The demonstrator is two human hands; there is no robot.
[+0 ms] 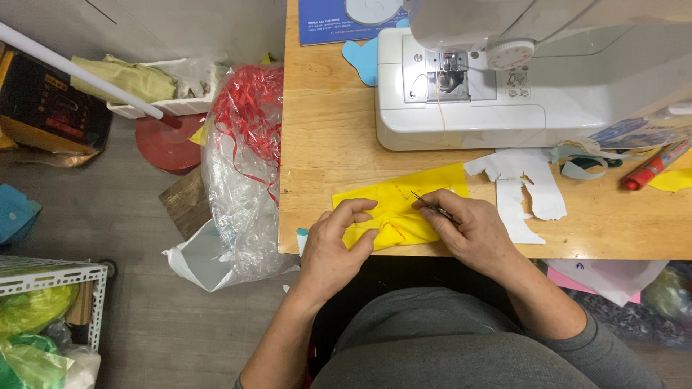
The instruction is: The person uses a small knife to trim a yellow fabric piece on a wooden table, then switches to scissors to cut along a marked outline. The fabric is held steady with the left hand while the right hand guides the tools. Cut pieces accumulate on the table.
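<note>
At the near edge of the wooden table (324, 144), the left hand (337, 248) curls over the lower end of a yellow piece of fabric (400, 205), its thumb and fingertips pinching a fold that carries a line of red stitching. Just beside it, the right hand (472, 230) rests on the same cloth with its fingers pressed together around a thin, dark metal tool (431, 205), whose fine tip points up and left onto the yellow surface; whether it is a seam ripper or small snips cannot be told. The fabric lies flat on the table between both hands and stretches up to the right.

Right of the fabric lie white cut paper pieces (522, 187), and farther right a red marker (652, 167) near the table's edge. Behind them stands a white sewing machine (497, 86), thread hanging from its needle area, with light blue cut shapes (362, 59) at its left corner. Left of the table, on the grey floor, a clear plastic bag (241, 187) holds red strips, and a white wire rack (50, 277) stands near the bottom left corner.
</note>
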